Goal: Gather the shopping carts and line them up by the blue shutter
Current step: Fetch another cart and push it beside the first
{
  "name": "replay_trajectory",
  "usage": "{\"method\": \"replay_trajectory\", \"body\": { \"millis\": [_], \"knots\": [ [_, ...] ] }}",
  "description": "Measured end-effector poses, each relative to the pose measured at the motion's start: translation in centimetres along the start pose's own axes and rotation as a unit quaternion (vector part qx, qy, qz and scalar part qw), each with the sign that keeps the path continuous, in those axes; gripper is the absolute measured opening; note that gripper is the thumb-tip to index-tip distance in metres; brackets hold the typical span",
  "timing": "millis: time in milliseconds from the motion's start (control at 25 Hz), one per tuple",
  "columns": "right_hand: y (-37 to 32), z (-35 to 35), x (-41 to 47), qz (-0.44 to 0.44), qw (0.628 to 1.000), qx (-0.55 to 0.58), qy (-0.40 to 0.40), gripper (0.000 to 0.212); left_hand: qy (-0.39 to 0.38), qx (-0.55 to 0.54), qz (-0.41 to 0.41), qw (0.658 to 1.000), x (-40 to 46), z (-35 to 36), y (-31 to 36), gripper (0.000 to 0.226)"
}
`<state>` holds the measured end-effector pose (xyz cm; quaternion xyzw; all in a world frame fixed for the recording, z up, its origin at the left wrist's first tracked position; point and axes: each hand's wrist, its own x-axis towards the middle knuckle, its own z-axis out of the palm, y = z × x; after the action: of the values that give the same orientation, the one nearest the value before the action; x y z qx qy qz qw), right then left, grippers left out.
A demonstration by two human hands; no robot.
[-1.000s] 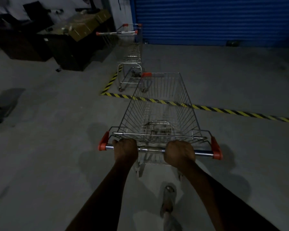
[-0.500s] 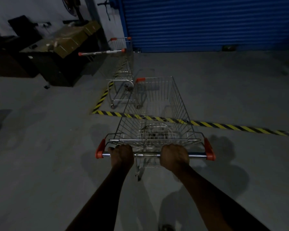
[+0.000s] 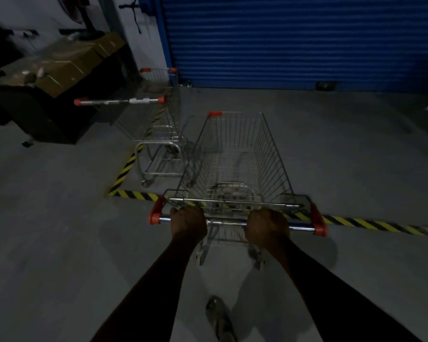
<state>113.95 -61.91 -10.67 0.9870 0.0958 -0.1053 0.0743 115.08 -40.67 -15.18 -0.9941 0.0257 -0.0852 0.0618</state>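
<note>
A wire shopping cart [image 3: 235,164] with red corner caps stands right in front of me, its basket crossing the yellow-black floor tape [image 3: 381,224]. My left hand [image 3: 188,222] and my right hand [image 3: 267,227] both grip its chrome handle bar [image 3: 226,222]. A second cart [image 3: 158,124] is parked ahead on the left, its handle toward me and its nose near the blue shutter [image 3: 294,40]. The two carts stand side by side, close together.
Dark cabinets topped with cardboard boxes [image 3: 67,67] fill the left side. A white wall corner [image 3: 134,33] meets the shutter frame. Grey concrete floor stretches to the right. My shoe [image 3: 219,317] shows at the bottom.
I have pushed the cart forward over the tape line. The parked cart and the shutter are now nearer, and my cart's front sits alongside the parked one.
</note>
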Motion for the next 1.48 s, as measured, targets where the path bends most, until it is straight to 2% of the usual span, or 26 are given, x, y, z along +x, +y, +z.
{"method": "replay_trajectory", "body": {
  "millis": [80, 200, 320, 400, 520, 640, 720, 800, 840, 920, 1040, 1160, 1320, 1480],
  "knots": [
    [1.4, -1.6, 4.6, 0.026, 0.999, -0.009, 0.029, 0.025, -0.016, -0.007, 0.020, 1.000, 5.3, 0.3, -0.2, 0.017],
    [3.2, -3.6, 11.5, 0.026, 0.998, 0.059, -0.011, 0.025, -0.043, -0.025, 0.045, 0.998, 12.4, 2.0, -0.5, 0.016],
    [4.3, -4.5, 17.1, 0.018, 0.998, 0.052, -0.010, 0.026, 0.076, 0.009, 0.086, 0.993, 17.4, 4.2, -0.9, 0.024],
    [5.0, -5.0, 21.6, 0.018, 0.998, 0.053, -0.004, 0.026, 0.080, -0.001, 0.064, 0.995, 21.8, 5.3, -1.5, 0.022],
    [5.9, -6.0, 28.9, 0.028, 0.996, 0.081, -0.009, 0.017, 0.027, -0.017, 0.030, 0.999, 29.0, 5.7, -1.9, 0.017],
    [6.6, -7.0, 36.8, 0.031, 0.998, 0.060, 0.014, 0.018, -0.172, -0.077, -0.033, 0.981, 37.9, 4.8, -2.5, 0.023],
    [7.2, -8.3, 41.3, 0.039, 0.998, 0.056, 0.014, 0.014, -0.209, -0.069, -0.039, 0.975, 42.7, 4.7, -2.7, 0.011],
    [7.9, -9.6, 46.1, 0.036, 0.996, 0.077, 0.010, 0.020, -0.221, -0.065, -0.046, 0.972, 47.1, 4.9, -3.3, 0.023],
    [8.1, -10.1, 48.2, 0.033, 0.997, 0.075, 0.010, 0.022, -0.218, -0.071, -0.048, 0.972, 48.9, 5.1, -3.6, 0.023],
    [8.8, -10.9, 52.3, 0.027, 0.997, 0.069, 0.009, 0.024, -0.163, -0.038, -0.036, 0.985, 51.9, 6.1, -4.1, 0.017],
    [9.3, -11.6, 58.2, 0.020, 0.997, 0.066, 0.017, 0.023, -0.116, -0.030, -0.025, 0.992, 57.1, 10.4, -5.5, 0.016],
    [9.1, -12.4, 63.0, 0.020, 0.998, 0.061, 0.023, 0.024, -0.098, -0.003, 0.017, 0.995, 60.9, 11.7, -6.4, 0.015],
    [8.5, -13.0, 67.2, 0.029, 0.996, 0.080, 0.024, 0.022, -0.081, -0.030, 0.003, 0.996, 66.0, 12.4, -7.9, 0.017],
    [7.6, -14.3, 69.4, 0.024, 0.998, 0.045, 0.030, 0.024, -0.057, -0.042, 0.012, 0.997, 68.8, 13.0, -9.1, 0.024]
  ]
}}
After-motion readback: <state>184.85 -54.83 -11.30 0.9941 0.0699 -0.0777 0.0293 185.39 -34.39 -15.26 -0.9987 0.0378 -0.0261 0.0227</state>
